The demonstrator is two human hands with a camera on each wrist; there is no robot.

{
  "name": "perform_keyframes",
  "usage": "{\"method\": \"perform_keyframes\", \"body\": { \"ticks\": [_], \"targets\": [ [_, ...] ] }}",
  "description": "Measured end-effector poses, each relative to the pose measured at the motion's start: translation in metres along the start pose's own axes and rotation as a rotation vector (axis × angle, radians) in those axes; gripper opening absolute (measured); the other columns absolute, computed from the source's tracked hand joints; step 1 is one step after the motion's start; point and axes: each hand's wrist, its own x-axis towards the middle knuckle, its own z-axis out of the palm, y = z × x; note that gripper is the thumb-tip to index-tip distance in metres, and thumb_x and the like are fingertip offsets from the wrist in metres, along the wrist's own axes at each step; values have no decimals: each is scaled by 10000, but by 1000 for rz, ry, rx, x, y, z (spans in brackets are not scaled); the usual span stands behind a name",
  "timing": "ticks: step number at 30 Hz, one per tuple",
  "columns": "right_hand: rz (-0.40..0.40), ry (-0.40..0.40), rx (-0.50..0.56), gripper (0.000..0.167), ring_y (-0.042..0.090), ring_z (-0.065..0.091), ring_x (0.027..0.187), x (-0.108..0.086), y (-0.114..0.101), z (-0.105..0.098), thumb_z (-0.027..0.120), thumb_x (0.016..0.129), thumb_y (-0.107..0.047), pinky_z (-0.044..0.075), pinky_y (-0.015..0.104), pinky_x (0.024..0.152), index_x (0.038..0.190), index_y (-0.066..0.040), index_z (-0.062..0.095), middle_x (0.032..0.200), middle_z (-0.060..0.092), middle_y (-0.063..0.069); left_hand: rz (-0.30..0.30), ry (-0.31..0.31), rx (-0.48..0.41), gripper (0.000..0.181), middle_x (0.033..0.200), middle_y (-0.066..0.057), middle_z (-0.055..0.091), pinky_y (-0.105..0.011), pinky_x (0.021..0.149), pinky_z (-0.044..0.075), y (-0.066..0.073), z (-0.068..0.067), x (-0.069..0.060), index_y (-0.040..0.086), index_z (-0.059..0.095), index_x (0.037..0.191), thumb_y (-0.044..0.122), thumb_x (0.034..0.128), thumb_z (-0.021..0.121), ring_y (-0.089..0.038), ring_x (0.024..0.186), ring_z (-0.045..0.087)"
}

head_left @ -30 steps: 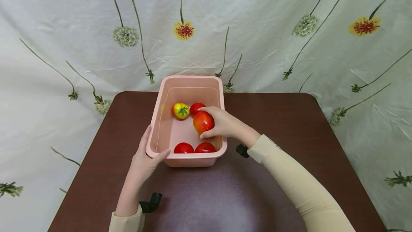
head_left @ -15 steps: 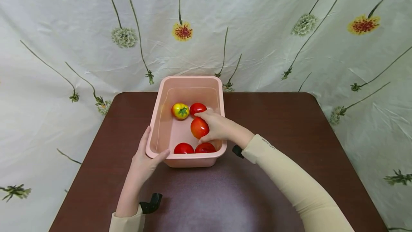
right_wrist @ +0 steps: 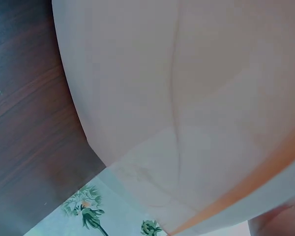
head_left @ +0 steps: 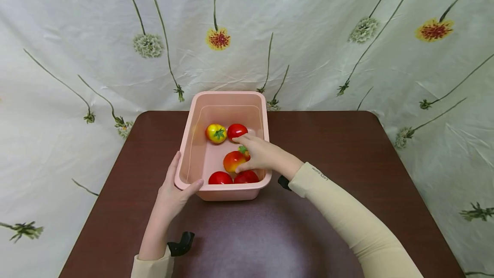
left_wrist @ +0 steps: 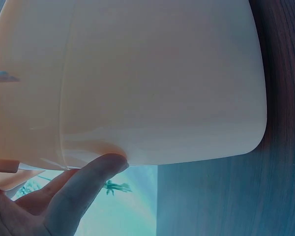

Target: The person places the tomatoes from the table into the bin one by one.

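In the head view, a pink plastic box (head_left: 227,187) stands on the table with several tomatoes inside. My left hand (head_left: 173,192) holds its near left corner, thumb at the front rim and fingers along the outer left wall. Inside the box, my right hand (head_left: 266,153) spreads thumb and fingers beside a red-yellow tomato (head_left: 233,161). A green calyx shows near this tomato's upper right, partly behind the hand. Two red tomatoes, one on the left (head_left: 220,178), lie at the near end. Farther back sit a yellow-red tomato (head_left: 216,133) and a red tomato (head_left: 237,131).
The dark brown table (head_left: 332,140) extends around the box on both sides and in front. Behind it hangs a pale cloth (head_left: 308,20) printed with flowers. Box walls fill most of both wrist views and hide the tomatoes there.
My right hand has moved slightly left and nearer with the red-yellow tomato, then let it go. The tomato now lies close to the near red ones. The left hand has stayed put.
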Motion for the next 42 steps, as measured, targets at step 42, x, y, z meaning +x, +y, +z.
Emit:
{"method": "perform_keyframes", "body": {
  "ticks": [42],
  "targets": [
    [118, 530, 413, 456, 299, 517, 1320, -34, 19, -6, 592, 983, -189, 453, 420, 1059, 1407, -41, 509, 1418, 531, 142, 51, -24, 169, 1105, 1612, -204, 218, -597, 1067, 394, 14, -6, 0, 193, 0, 1601, 453, 835, 753, -427, 1380, 363]
  ]
}}
